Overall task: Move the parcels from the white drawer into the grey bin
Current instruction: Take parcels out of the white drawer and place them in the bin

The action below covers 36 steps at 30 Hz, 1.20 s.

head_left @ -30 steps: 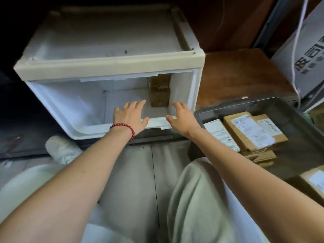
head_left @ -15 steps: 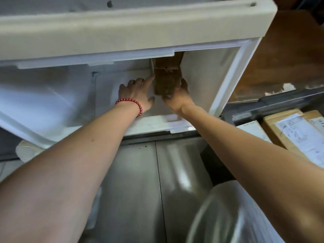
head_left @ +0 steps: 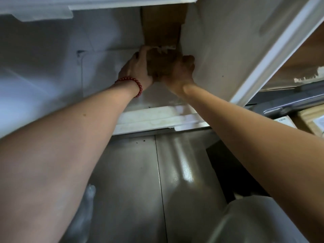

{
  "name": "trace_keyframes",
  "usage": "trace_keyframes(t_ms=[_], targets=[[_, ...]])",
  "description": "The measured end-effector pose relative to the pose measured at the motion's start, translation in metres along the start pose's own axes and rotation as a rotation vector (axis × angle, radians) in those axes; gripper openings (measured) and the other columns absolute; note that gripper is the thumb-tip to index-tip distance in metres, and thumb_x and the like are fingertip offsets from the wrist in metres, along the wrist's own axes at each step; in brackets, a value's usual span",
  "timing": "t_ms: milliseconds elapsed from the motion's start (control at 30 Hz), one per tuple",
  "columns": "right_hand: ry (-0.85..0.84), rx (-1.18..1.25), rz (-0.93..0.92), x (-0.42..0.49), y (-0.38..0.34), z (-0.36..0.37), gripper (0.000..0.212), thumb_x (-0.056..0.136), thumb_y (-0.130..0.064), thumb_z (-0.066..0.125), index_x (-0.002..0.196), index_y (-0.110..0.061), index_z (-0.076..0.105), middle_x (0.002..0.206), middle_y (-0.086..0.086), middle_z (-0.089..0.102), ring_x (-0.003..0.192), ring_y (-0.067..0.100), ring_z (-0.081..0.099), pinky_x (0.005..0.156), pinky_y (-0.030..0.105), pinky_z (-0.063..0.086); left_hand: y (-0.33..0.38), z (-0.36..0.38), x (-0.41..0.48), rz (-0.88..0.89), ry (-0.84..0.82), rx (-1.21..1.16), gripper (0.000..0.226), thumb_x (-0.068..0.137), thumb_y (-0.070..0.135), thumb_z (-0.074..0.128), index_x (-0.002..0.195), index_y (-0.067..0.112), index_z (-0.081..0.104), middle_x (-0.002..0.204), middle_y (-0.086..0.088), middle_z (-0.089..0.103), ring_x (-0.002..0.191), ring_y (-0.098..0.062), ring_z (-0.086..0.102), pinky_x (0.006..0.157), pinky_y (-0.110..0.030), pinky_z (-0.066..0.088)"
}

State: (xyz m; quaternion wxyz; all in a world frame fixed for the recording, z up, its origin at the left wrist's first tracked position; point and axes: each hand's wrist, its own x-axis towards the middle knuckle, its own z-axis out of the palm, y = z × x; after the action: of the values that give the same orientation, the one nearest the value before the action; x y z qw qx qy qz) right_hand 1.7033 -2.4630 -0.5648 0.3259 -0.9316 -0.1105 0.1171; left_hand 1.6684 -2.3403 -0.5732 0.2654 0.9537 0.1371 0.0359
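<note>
Clasping left hand [head_left: 135,68] and right hand [head_left: 179,73] half-hide the dim parcel [head_left: 157,63].

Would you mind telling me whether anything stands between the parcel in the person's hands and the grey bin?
Yes. The white drawer's right wall stands between the parcel, gripped by the left hand and right hand, and the grey bin. The low front lip also lies on the way out.

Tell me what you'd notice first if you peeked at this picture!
Deep inside the white drawer, the left hand and right hand grip a brown parcel at its back right corner. A red bead bracelet stands out on the left wrist. At the right edge, the grey bin already holds labelled parcels.
</note>
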Motion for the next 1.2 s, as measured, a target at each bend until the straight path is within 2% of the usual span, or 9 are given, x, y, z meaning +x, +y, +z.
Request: trace_keyframes(t_ms=[133, 233, 400, 533, 633, 767, 933, 1100, 1200], targets=[[-0.028, 0.068, -0.033, 0.003, -0.005, 0.003, 0.099, 0.078, -0.03, 0.077, 0.148, 0.0, 0.013, 0.149, 0.017, 0.026, 0.138, 0.031, 0.029, 0.113, 0.035, 0.028, -0.012, -0.004, 0.001, -0.055, 0.027, -0.112, 0.069, 0.08, 0.025, 0.068, 0.138, 0.036, 0.031, 0.134, -0.012, 0.045, 0.12, -0.031, 0.049, 0.096, -0.03, 0.042], [-0.029, 0.186, -0.023, 0.0, -0.009, 0.011, 0.104, 0.076, -0.024, 0.08, 0.148, 0.003, 0.01, 0.151, 0.015, 0.028, 0.138, 0.027, 0.034, 0.11, 0.027, 0.029, -0.018, -0.015, 0.002, -0.043, 0.025, -0.144, 0.073, 0.078, 0.02, 0.07, 0.138, 0.035, 0.032, 0.133, -0.008, 0.049, 0.12, -0.026, 0.05, 0.091, -0.023, 0.04], [-0.001, 0.317, 0.004, -0.011, -0.005, 0.009, 0.078, 0.079, -0.011, 0.073, 0.142, -0.01, 0.028, 0.135, 0.005, 0.051, 0.121, 0.022, 0.052, 0.09, 0.014, 0.038, -0.014, -0.03, -0.012, -0.043, -0.036, -0.146, 0.093, 0.073, 0.02, 0.076, 0.148, 0.031, 0.022, 0.141, -0.006, 0.045, 0.129, -0.021, 0.043, 0.102, -0.019, 0.036], [-0.162, 0.312, -0.029, -0.034, -0.001, -0.001, 0.06, 0.083, -0.02, 0.072, 0.135, -0.015, 0.043, 0.121, 0.004, 0.062, 0.11, 0.024, 0.06, 0.094, 0.037, 0.051, -0.006, -0.039, -0.034, -0.076, -0.004, -0.313, 0.101, 0.068, 0.023, 0.084, 0.149, 0.017, 0.023, 0.143, 0.001, 0.043, 0.124, -0.003, 0.035, 0.079, 0.011, 0.02], [-0.245, 0.311, -0.083, -0.051, -0.007, -0.01, 0.05, 0.081, -0.007, 0.067, 0.128, -0.017, 0.052, 0.114, 0.006, 0.066, 0.107, 0.025, 0.062, 0.09, 0.038, 0.054, -0.002, -0.047, -0.048, -0.153, 0.088, -0.327, 0.098, 0.061, 0.042, 0.085, 0.143, 0.023, 0.035, 0.143, 0.004, 0.043, 0.128, -0.006, 0.033, 0.09, -0.002, 0.017], [-0.311, 0.364, -0.096, -0.079, -0.015, -0.016, 0.068, 0.078, 0.003, 0.062, 0.138, -0.021, 0.043, 0.116, -0.004, 0.058, 0.107, 0.011, 0.052, 0.087, 0.019, 0.044, 0.002, -0.057, -0.058, -0.278, 0.143, -0.152, 0.104, 0.054, 0.061, 0.081, 0.139, 0.024, 0.034, 0.143, -0.005, 0.04, 0.134, -0.024, 0.033, 0.109, -0.033, 0.032], [-0.362, 0.431, -0.136, -0.109, -0.032, -0.031, 0.076, 0.08, 0.006, 0.062, 0.146, -0.018, 0.033, 0.131, -0.006, 0.05, 0.119, 0.01, 0.045, 0.096, 0.017, 0.038, 0.014, -0.067, -0.072, -0.332, 0.218, -0.081, 0.093, 0.052, 0.064, 0.072, 0.13, 0.021, 0.047, 0.127, 0.0, 0.055, 0.119, -0.02, 0.05, 0.091, -0.024, 0.043], [-0.358, 0.478, -0.156, -0.123, -0.048, -0.046, 0.076, 0.08, 0.006, 0.063, 0.146, -0.013, 0.031, 0.121, -0.012, 0.046, 0.119, 0.008, 0.044, 0.103, 0.022, 0.037, 0.025, -0.096, -0.091, -0.312, 0.247, -0.014, 0.093, 0.046, 0.072, 0.062, 0.123, 0.02, 0.054, 0.122, -0.002, 0.059, 0.119, -0.022, 0.052, 0.099, -0.038, 0.045], [-0.357, 0.481, -0.151, -0.133, -0.052, -0.052, 0.077, 0.08, 0.003, 0.066, 0.146, -0.014, 0.03, 0.129, -0.008, 0.048, 0.124, 0.009, 0.041, 0.103, 0.024, 0.037, 0.027, -0.107, -0.111, -0.312, 0.291, -0.043, 0.09, 0.047, 0.069, 0.07, 0.122, 0.021, 0.054, 0.123, -0.004, 0.058, 0.119, -0.022, 0.051, 0.101, -0.035, 0.044]])
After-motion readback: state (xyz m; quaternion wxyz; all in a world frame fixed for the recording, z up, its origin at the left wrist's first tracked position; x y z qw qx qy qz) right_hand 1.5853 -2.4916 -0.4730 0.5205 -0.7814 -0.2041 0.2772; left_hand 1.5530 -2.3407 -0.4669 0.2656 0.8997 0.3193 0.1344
